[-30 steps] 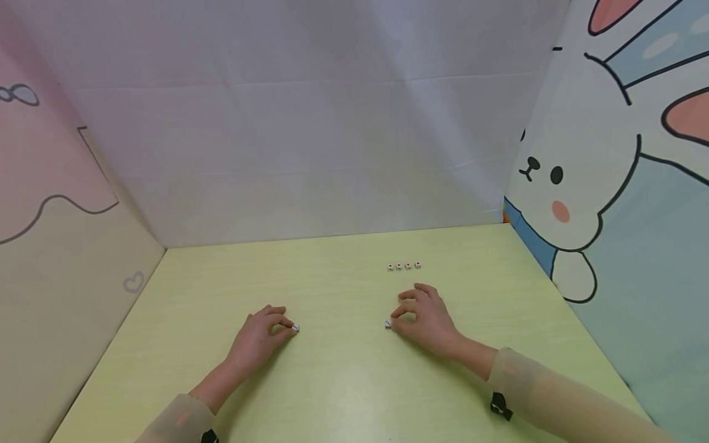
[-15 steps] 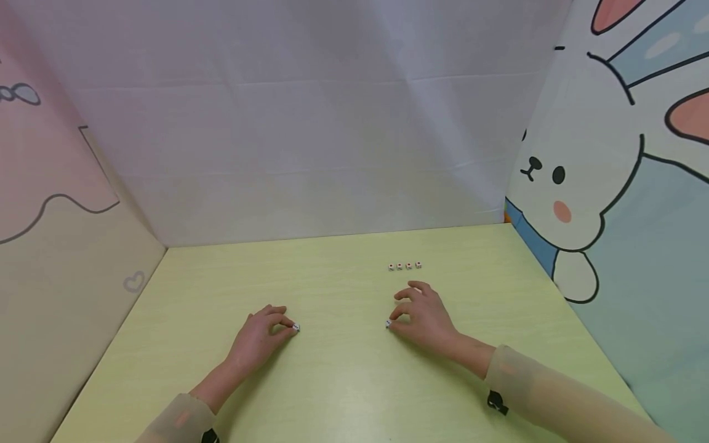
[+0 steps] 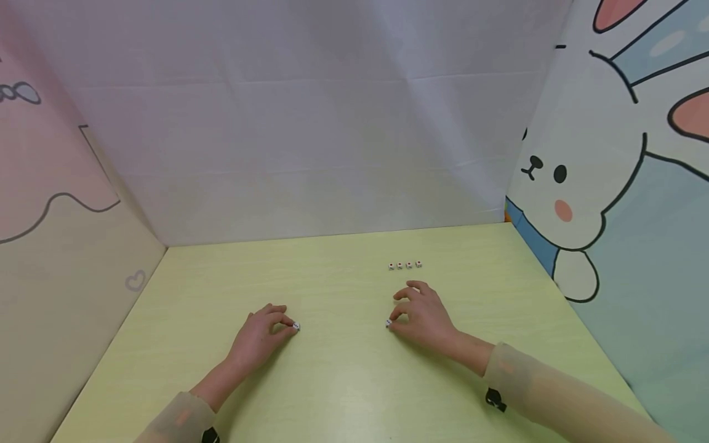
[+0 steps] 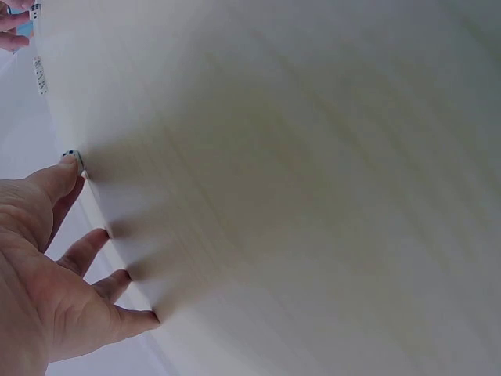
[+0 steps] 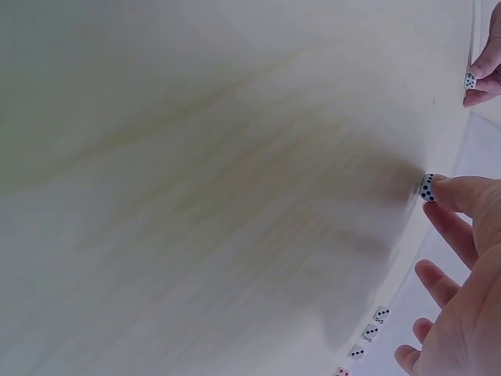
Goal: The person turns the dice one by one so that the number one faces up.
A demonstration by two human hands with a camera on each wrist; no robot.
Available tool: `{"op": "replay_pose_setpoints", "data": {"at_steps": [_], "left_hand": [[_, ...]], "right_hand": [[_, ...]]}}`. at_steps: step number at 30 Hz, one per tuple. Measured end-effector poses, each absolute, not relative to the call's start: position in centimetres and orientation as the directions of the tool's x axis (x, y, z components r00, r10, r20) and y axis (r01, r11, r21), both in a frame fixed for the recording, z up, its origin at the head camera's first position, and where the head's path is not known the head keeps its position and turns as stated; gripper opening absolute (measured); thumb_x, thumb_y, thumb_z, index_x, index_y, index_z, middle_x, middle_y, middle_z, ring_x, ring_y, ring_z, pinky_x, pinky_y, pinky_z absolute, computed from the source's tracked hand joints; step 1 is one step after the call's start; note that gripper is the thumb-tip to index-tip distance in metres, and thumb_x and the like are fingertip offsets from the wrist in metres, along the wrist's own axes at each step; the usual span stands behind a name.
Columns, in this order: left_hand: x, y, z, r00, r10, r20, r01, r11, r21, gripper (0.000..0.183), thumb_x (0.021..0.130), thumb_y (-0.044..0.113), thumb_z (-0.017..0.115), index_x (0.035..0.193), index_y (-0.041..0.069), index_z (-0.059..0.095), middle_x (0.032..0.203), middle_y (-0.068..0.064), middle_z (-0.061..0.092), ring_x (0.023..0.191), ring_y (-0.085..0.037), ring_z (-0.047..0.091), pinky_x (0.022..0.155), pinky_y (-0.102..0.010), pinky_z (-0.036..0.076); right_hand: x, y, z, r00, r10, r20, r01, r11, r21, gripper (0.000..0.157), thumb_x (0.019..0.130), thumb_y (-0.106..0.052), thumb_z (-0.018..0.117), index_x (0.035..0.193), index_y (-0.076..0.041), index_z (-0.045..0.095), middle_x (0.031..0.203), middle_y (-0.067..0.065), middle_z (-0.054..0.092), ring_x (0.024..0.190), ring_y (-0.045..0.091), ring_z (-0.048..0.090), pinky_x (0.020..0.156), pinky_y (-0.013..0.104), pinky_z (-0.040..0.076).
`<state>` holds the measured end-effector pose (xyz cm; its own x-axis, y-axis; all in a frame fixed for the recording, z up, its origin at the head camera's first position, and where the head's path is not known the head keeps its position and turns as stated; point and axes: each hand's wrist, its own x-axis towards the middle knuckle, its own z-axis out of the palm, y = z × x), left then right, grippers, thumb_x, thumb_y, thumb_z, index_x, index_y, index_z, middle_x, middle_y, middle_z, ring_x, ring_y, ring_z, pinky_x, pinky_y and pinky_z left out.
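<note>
My left hand (image 3: 256, 341) pinches a small white die (image 3: 296, 326) between thumb and index finger, low over the table's left-middle part. The left wrist view shows that die (image 4: 72, 157) at the thumb tip, with the other fingertips at the tabletop. On the right, my right hand (image 3: 425, 320) pinches another white die (image 3: 388, 323) with thumb and index finger, its remaining fingers spread. Black dots show on this die (image 5: 427, 187) in the right wrist view. A wide gap separates the two hands. Beyond the right hand, several dice (image 3: 405, 265) stand in a short row, red dots facing up.
The pale yellow-green table (image 3: 332, 381) carries the dice. A whitish cloth wall (image 3: 310, 135) closes its back edge. Printed panels flank it, with a cartoon rabbit (image 3: 576, 184) on the right and a pink and cream panel (image 3: 61, 277) on the left.
My right hand has shifted slightly left, and the die between its fingers has turned a little. The left hand stays nearly in place with its die.
</note>
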<state>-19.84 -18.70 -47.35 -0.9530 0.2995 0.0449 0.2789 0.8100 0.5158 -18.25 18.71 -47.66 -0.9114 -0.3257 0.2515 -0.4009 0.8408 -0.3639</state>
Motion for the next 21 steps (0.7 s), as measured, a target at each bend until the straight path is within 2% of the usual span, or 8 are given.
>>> {"op": "replay_pose_setpoints", "data": {"at_steps": [10, 21], "left_hand": [[-19.9, -18.7, -47.3, -0.952, 0.3, 0.056, 0.285, 0.811, 0.511, 0.007, 0.093, 0.026, 0.078, 0.097, 0.02, 0.078, 0.14, -0.017, 0.061, 0.142, -0.044, 0.042, 0.114, -0.073, 0.018], [-19.9, -18.6, -47.4, -0.954, 0.297, 0.051, 0.28, 0.811, 0.514, 0.007, 0.093, 0.026, 0.078, 0.097, 0.021, 0.078, 0.141, -0.017, 0.061, 0.142, -0.044, 0.041, 0.115, -0.073, 0.018]], "right_hand": [[-18.5, 18.5, -47.5, -0.919, -0.33, 0.216, -0.39, 0.846, -0.363, 0.007, 0.082, -0.029, 0.085, 0.078, -0.028, 0.08, 0.119, 0.0, 0.068, 0.136, 0.036, 0.044, 0.113, 0.059, 0.033], [-19.3, 19.3, -46.2, -0.944, -0.224, 0.244, -0.326, 0.753, -0.571, 0.005, 0.083, -0.026, 0.086, 0.087, -0.024, 0.082, 0.121, 0.005, 0.07, 0.135, 0.04, 0.043, 0.11, 0.063, 0.034]]}}
